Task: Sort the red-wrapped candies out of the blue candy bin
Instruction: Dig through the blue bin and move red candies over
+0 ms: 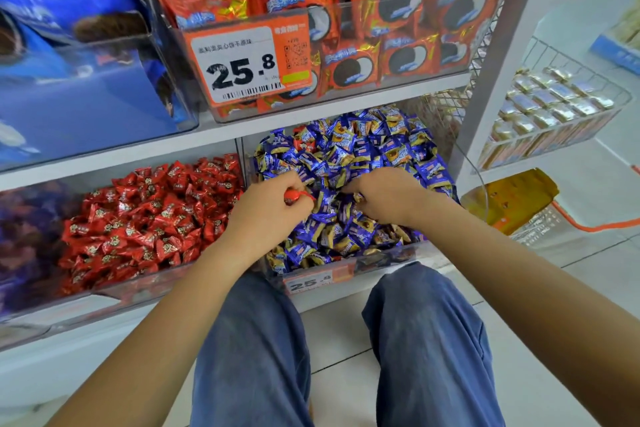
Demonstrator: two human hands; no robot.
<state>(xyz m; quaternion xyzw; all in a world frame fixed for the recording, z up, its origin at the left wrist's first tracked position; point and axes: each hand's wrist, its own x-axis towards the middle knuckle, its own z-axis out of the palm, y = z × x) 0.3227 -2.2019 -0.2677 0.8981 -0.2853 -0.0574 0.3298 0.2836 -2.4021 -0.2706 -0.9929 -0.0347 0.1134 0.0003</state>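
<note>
Red candy bin: we see the clear red candy bin point(114, 291) on the lower shelf, left of the blue one, heaped with red-wrapped sweets up to its front wall.
Left hand: our left hand point(273, 204) sits at the left edge of the blue candy bin point(381, 262), fingers curled tight around a red-wrapped candy point(294, 195) that shows between thumb and fingers.
Second red candy: another red wrapper point(300, 141) peeks out among the blue ones near the back left corner of the same bin.
Blue candies: the blue-wrapped candies point(349, 156) fill the bin from front wall to back, piled highest toward the back.
Right hand: our right hand point(388, 198) lies palm down in the middle of the blue pile, fingers bent and dug into the wrappers; we cannot tell whether it grips one.
Price tag: a small orange price tag point(311, 282) is fixed to the front wall of the blue bin, just above our knees point(415, 295).
Upper shelf: above the blue bin stands a clear bin of red cookie packs point(408, 55) with a large price label point(242, 64) on its front left corner.
</note>
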